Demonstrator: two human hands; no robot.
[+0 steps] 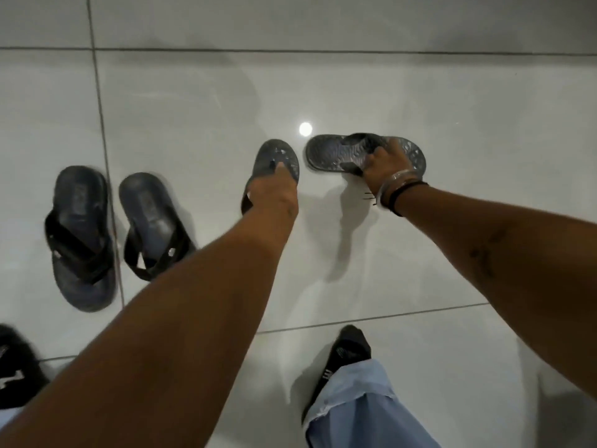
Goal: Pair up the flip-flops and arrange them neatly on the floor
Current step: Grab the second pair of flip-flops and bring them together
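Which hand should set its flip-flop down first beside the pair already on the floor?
Left, probably. The left hand holds its flip-flop nearer the placed pair and roughly parallel to it; the right hand's flip-flop lies sideways, farther off.

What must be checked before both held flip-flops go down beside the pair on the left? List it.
1. Left hand grips a flip-flop: ok.
2. Right hand grips the other flip-flop: ok.
3. Held two point the same way: not ok, one points away, one lies crosswise.
4. Held two match: cannot tell, blurred.
5. Left pair side by side on the floor: ok, slightly splayed.
6. Floor beside that pair free: ok.
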